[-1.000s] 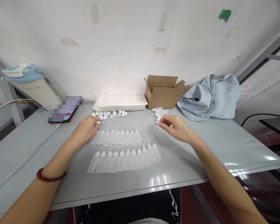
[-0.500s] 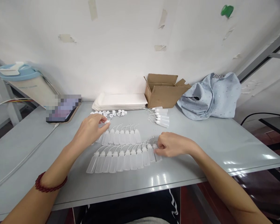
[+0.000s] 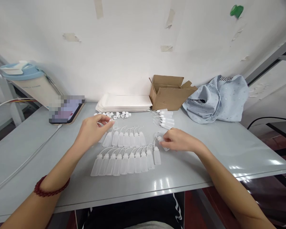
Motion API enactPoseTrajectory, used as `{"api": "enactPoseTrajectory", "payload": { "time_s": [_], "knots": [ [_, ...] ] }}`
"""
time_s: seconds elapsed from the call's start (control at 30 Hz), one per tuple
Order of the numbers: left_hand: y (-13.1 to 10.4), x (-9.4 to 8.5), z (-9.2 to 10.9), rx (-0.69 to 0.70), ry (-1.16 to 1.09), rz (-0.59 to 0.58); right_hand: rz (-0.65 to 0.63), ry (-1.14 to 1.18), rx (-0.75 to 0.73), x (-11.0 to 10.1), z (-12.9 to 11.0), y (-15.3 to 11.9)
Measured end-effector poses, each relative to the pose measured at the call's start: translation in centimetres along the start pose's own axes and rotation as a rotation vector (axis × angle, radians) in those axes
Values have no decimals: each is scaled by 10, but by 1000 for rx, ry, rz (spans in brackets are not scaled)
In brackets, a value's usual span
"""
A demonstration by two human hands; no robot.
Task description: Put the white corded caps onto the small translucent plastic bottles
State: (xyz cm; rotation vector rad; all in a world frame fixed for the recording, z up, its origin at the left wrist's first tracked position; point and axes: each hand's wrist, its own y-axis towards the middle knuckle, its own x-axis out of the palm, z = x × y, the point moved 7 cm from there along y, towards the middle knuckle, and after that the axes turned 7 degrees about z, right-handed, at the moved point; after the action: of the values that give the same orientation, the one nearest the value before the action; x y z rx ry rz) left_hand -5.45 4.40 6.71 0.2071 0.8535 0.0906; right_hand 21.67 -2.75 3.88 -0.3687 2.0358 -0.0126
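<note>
My left hand (image 3: 93, 129) pinches a small white cap (image 3: 111, 121) between thumb and fingertips, above the left end of the upper row of bottles (image 3: 131, 139). My right hand (image 3: 178, 140) has its fingers closed on a small translucent bottle (image 3: 165, 147), tilted, with its thin strap toward the left. A lower row of similar bottles (image 3: 124, 164) lies nearer the table's front edge, its rightmost one a little apart. Loose white caps (image 3: 118, 114) are gathered beyond my left hand. Several more bottles (image 3: 168, 121) lie in front of the carton.
An open cardboard box (image 3: 168, 98) and a stack of white sheets or envelopes (image 3: 125, 103) stand by the wall. A pale blue cloth item (image 3: 216, 101) is at the right. At the left are a phone (image 3: 69, 109) with a cable and a leaning cup (image 3: 33, 84).
My right hand has moved up, away from the lower row, with a bottle in it. My left hand, with the cap, has shifted slightly to the right and up.
</note>
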Motion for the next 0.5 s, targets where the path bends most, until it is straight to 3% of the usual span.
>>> {"api": "enactPoseTrajectory", "payload": {
  "time_s": [0.23, 0.5],
  "knots": [
    [-4, -9, 1, -226, -242, 14, 229, 111, -34, -18, -10, -1],
    [-5, -6, -1, -252, -254, -36, 336, 186, -94, -19, -23, -2]
  ]
}}
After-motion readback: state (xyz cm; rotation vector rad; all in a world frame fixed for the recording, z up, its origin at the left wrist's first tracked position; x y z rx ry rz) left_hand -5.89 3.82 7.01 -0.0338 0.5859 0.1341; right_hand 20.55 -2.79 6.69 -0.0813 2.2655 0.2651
